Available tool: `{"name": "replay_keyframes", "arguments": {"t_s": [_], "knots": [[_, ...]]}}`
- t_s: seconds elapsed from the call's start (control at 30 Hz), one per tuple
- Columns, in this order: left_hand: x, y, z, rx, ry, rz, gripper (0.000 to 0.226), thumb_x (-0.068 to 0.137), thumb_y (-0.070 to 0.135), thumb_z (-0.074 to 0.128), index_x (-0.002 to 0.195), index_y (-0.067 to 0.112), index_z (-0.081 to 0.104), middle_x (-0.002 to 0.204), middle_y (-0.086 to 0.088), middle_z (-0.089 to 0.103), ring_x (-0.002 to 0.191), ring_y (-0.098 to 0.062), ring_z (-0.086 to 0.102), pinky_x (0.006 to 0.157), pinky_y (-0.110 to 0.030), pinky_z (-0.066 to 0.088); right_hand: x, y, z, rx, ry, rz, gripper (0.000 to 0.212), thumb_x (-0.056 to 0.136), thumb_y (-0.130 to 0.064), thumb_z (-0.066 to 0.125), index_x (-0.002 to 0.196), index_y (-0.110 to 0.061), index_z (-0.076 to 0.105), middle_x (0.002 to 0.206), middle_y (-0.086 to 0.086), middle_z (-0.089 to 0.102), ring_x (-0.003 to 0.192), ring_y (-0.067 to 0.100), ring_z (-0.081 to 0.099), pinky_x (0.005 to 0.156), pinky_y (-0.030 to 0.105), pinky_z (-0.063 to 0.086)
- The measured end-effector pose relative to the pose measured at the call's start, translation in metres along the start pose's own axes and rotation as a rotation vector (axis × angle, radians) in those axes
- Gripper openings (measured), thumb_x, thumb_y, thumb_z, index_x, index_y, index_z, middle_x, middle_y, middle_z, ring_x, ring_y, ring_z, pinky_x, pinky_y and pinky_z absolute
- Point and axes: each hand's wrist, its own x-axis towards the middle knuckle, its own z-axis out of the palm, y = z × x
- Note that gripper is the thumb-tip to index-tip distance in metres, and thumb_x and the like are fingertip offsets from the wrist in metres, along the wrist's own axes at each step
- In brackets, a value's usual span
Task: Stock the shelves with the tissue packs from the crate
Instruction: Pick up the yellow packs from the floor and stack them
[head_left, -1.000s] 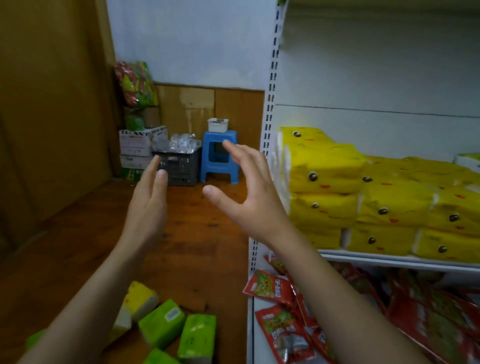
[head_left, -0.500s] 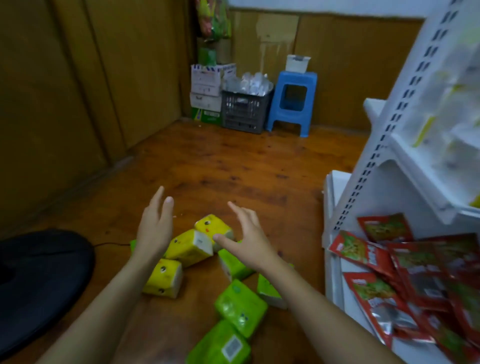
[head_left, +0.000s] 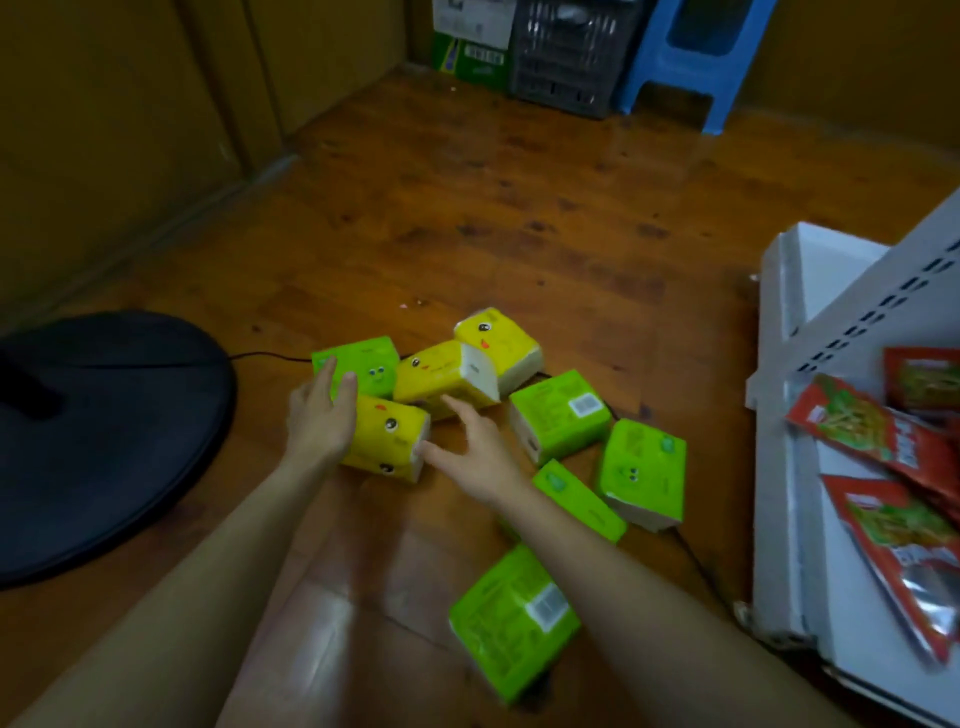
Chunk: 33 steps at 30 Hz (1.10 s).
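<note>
As both flank the yellow pack (head_left: 387, 439), left hand (head_left: 318, 423) and right hand (head_left: 475, 454) are straight-fingered.

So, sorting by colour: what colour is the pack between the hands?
Yellow pack, printed face; head view.

Wooden floor (head_left: 519, 208); brown panelled walls (head_left: 130, 104); blue stool (head_left: 675, 67) far back.

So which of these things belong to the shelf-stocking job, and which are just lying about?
Part of the job: yellow tissue packs, green tissue packs, white shelf unit, left hand, right hand.
Just lying about: red snack packets, blue stool, black round base.
</note>
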Motion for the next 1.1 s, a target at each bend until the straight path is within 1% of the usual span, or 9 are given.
{"name": "replay_keyframes", "arguments": {"t_s": [0.23,0.37,0.5,0.57,0.67,0.83,0.9,1.0,1.1], "knots": [[0.001,-0.038,0.006,-0.187,-0.214,-0.139,0.062,0.096,0.032,0.050,0.148,0.015,0.023,0.152,-0.011,0.029,0.140,-0.024,0.027,0.116,-0.036,0.022,0.023,0.000,0.058,0.346,-0.095,0.100,0.087,0.082,-0.010,0.069,0.148,-0.011,0.013,0.151,0.006,0.021,0.139,0.017,0.025,0.113,0.031,0.026],[-0.014,-0.044,0.001,-0.270,-0.141,-0.193,0.085,0.083,0.042,0.060,0.150,0.017,0.014,0.153,-0.007,0.026,0.142,-0.022,0.022,0.117,-0.039,0.018,0.022,-0.001,0.059,0.490,-0.094,0.144,0.085,0.083,-0.005,0.066,0.148,-0.012,0.011,0.149,0.007,0.030,0.129,0.009,0.036,0.108,0.027,0.033],[-0.027,-0.041,-0.006,-0.430,-0.075,-0.280,0.072,0.096,0.031,0.049,0.151,0.018,0.004,0.153,0.000,0.028,0.140,-0.019,0.028,0.113,-0.041,0.025,0.007,-0.006,0.041,0.503,-0.109,0.143,0.078,0.087,-0.011,0.063,0.148,-0.013,0.015,0.147,0.009,0.034,0.132,0.018,0.038,0.096,0.019,0.038],[-0.033,-0.029,-0.014,-0.401,-0.053,-0.257,0.078,0.091,0.047,0.052,0.150,0.021,0.008,0.153,0.000,0.028,0.139,-0.022,0.030,0.112,-0.049,0.027,-0.004,-0.017,0.025,0.493,-0.087,0.133,0.073,0.088,-0.016,0.061,0.148,-0.016,0.019,0.146,0.007,0.035,0.127,0.017,0.042,0.080,0.020,0.041],[-0.036,-0.005,-0.024,-0.300,-0.051,-0.184,0.115,0.055,0.086,0.053,0.149,0.030,0.015,0.154,-0.004,0.025,0.139,-0.029,0.028,0.107,-0.054,0.034,-0.019,-0.038,-0.006,0.491,-0.022,0.075,0.070,0.088,-0.020,0.062,0.146,-0.022,0.024,0.146,0.002,0.036,0.128,0.017,0.042,0.087,0.028,0.041],[-0.061,0.101,-0.031,-0.251,-0.059,0.004,0.070,0.091,0.053,0.049,0.147,0.017,0.027,0.152,-0.013,0.025,0.138,-0.031,0.028,0.111,-0.047,0.030,-0.056,-0.086,-0.094,0.502,0.146,-0.141,0.063,0.087,-0.011,0.062,0.142,-0.018,0.032,0.133,0.003,0.046,0.108,0.011,0.048,0.075,0.016,0.043],[-0.079,0.150,-0.030,-0.318,-0.077,0.075,0.070,0.093,0.046,0.048,0.149,0.016,0.019,0.154,-0.007,0.023,0.139,-0.026,0.029,0.112,-0.043,0.029,-0.071,-0.105,-0.137,0.454,0.225,-0.248,0.058,0.086,-0.008,0.062,0.138,-0.015,0.037,0.134,0.009,0.048,0.111,0.012,0.048,0.078,0.012,0.042],[-0.115,0.224,-0.036,-0.489,-0.155,0.143,0.072,0.091,0.043,0.052,0.149,0.029,0.012,0.139,0.005,0.033,0.106,-0.021,0.053,0.080,-0.035,0.053,-0.100,-0.142,-0.198,0.370,0.354,-0.390,0.047,0.086,-0.008,0.062,0.130,-0.014,0.045,0.129,0.012,0.051,0.113,0.012,0.048,0.089,0.017,0.041],[-0.140,0.295,-0.044,-0.576,-0.235,0.268,0.070,0.093,0.037,0.052,0.150,0.029,0.013,0.129,0.001,0.044,0.079,-0.014,0.058,0.048,-0.022,0.051,-0.133,-0.179,-0.251,0.265,0.511,-0.494,0.048,0.085,-0.017,0.065,0.130,-0.017,0.046,0.131,0.005,0.049,0.121,0.016,0.046,0.101,0.030,0.040]]}}
